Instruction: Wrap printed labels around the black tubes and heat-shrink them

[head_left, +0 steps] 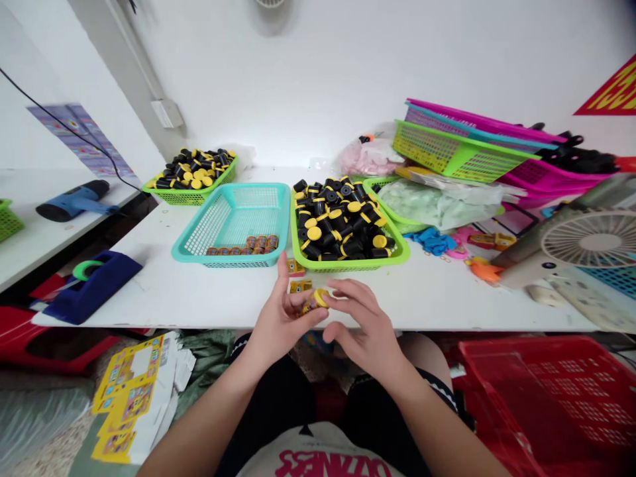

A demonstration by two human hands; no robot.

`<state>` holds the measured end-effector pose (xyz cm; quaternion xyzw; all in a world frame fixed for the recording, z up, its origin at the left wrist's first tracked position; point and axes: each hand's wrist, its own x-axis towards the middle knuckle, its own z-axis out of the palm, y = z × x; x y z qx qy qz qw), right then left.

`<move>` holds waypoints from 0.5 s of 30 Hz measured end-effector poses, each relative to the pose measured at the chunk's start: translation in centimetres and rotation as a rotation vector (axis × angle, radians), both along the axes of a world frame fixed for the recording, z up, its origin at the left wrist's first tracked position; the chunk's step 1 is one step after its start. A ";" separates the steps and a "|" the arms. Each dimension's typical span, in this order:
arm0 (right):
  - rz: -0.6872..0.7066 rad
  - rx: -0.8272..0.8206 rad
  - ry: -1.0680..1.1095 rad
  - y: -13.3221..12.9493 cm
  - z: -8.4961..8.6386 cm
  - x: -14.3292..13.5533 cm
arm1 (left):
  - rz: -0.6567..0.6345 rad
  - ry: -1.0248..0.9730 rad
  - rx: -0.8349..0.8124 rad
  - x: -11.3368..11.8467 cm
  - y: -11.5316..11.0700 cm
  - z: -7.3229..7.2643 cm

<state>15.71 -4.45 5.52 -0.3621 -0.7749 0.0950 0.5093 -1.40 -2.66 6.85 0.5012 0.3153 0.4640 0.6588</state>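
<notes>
My left hand holds a small cylinder with a yellow cap between thumb and fingers, over the table's front edge. A colourful printed wrap covers its side. My right hand is beside it, fingers stretched and thumb apart, with fingertips at the yellow cap. Just beyond my left hand lie small yellow printed pieces on the table. A green basket behind them is heaped with black cylinders with yellow caps. In the teal basket to its left, small wrapped cylinders lie in rows.
Another green basket of black and yellow cylinders stands at the back left. A blue tape dispenser sits at the left edge. Stacked baskets and a fan are at right. A red crate stands below the table.
</notes>
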 end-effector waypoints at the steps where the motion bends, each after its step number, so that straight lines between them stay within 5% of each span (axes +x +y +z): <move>1: 0.006 -0.010 -0.047 -0.1 -0.1 -0.2 | 0.025 0.002 -0.018 0.0 0.1 0.1; 4: -0.029 -0.016 -0.097 -0.3 -0.6 -0.9 | 0.032 -0.003 -0.057 0.0 0.2 0.2; 10: -0.032 0.131 -0.091 -0.5 -0.7 -2.1 | -0.188 0.160 -0.145 0.5 -0.1 -0.1; 15: -0.073 0.250 -0.154 -0.4 -0.9 -2.2 | -0.018 0.226 0.034 1.2 -0.4 -0.1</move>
